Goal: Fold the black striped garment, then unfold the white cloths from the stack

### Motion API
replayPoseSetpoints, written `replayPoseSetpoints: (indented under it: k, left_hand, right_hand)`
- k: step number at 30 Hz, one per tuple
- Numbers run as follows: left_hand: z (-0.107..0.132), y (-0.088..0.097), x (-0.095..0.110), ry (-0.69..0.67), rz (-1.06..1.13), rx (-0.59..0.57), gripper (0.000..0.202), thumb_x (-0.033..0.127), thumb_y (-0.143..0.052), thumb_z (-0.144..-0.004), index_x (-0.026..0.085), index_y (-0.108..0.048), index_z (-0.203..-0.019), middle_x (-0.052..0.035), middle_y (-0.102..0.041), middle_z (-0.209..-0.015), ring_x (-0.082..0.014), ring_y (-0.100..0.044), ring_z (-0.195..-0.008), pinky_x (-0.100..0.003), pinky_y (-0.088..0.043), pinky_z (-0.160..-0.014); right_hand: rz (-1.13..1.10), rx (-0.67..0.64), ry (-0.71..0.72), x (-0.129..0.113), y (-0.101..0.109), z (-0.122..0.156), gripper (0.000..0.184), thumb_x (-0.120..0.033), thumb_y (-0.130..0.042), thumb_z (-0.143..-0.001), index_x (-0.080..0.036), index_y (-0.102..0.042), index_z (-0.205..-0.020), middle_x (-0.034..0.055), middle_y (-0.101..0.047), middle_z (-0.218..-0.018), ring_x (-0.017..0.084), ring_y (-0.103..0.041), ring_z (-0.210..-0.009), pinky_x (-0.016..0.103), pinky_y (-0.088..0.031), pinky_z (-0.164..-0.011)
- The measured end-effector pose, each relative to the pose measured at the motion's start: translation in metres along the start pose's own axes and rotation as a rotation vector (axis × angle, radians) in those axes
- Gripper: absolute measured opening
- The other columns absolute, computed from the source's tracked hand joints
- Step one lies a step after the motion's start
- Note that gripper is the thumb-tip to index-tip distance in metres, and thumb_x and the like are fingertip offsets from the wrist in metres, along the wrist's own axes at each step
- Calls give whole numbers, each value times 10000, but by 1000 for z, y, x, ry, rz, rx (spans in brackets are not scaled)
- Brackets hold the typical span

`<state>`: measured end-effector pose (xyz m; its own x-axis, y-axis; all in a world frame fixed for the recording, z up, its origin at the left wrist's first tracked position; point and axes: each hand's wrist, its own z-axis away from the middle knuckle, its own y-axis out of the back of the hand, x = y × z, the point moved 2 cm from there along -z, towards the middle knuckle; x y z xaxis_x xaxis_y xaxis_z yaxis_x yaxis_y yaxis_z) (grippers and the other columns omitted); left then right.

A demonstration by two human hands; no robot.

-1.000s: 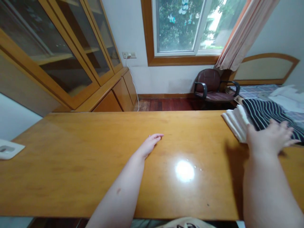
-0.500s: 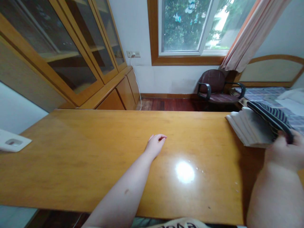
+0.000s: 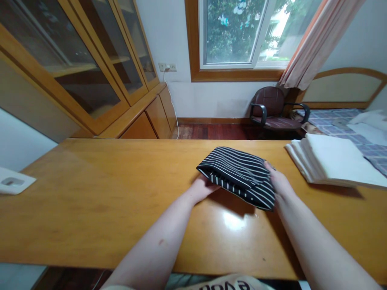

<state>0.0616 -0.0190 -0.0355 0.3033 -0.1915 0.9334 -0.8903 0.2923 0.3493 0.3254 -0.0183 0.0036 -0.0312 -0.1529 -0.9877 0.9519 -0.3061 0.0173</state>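
A folded black garment with white stripes hangs tilted just above the wooden table, its open layered edge facing me and its shadow below. My right hand grips its right edge, with the thumb on top and the other fingers mostly hidden. Under the left corner, my left hand supports the garment; some of its fingers reach beneath the cloth and its thumb is hidden. To the right lies a stack of folded white cloths.
A white object with an oval recess sits at the table's left edge. Beyond the table stand a glass-door cabinet, a maroon armchair and a bed, with a window behind.
My right hand has carried the striped garment left from atop the white stack to the table's middle. The stack's white top now shows. My left hand now meets the garment.
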Motion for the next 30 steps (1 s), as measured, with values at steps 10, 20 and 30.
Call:
replayPoseSetpoints:
  k: [10,20,30]
  left_hand:
    - [4,4,16,-74,-511,-20,667,402,-707,-646,255,-525,-1270,-87,-387,-1436,-360,-179,-1374,-580,36,-1105]
    - [20,-18,49,-306,-597,-174,668,433,-677,-666,307,-500,-1297,-49,-370,-1453,-352,-228,-1359,-535,-17,-1121]
    - [9,-21,36,-8,-387,-60,343,253,-616,-719,227,-639,-1061,-75,-610,-1200,-283,-487,-1189,-433,-356,-1038]
  right_hand:
    - [953,-354,628,21,-17,0,635,-479,-622,-756,-216,-490,-1319,131,-408,-1402,307,-402,-1263,485,-322,-1037]
    - [661,-509,402,21,-40,15,229,-248,-535,-775,-234,-730,-894,50,-651,-1130,231,-583,-1052,422,-398,-981]
    - [-289,-481,-230,23,-51,29,100,-240,-640,-617,-160,-624,-674,-5,-604,-578,118,-537,-517,223,-411,-492]
